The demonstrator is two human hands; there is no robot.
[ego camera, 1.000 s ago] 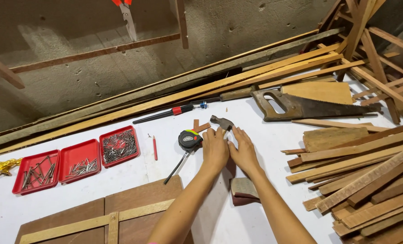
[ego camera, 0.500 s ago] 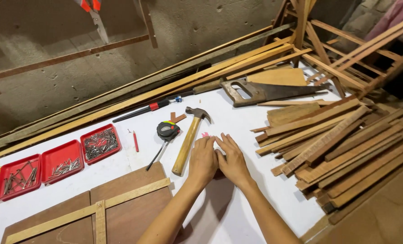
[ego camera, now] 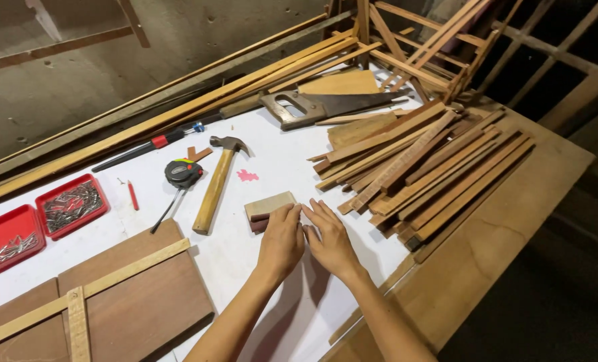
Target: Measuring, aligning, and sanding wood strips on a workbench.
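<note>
My left hand (ego camera: 282, 240) lies palm down on the white tabletop (ego camera: 272, 164), fingertips touching a small stack of short wood blocks (ego camera: 268, 206). Beside it, my right hand (ego camera: 329, 238) rests flat with fingers spread, just right of the blocks and near the pile of wooden strips (ego camera: 419, 164). Neither hand grips anything. A wooden-handled claw hammer (ego camera: 215, 184) lies a little to the left of the blocks.
A tape measure (ego camera: 182, 172), red pencil (ego camera: 132, 195), screwdriver (ego camera: 154, 141) and handsaw (ego camera: 325, 106) lie on the table. Two red trays of nails (ego camera: 71, 204) sit at left. A brown board with pale battens (ego camera: 111, 295) is front left. Long battens (ego camera: 178, 110) line the back.
The view has swung right. Both hands drew back from the hammer toward the table's near edge and now rest by the small wood blocks; the hammer lies free.
</note>
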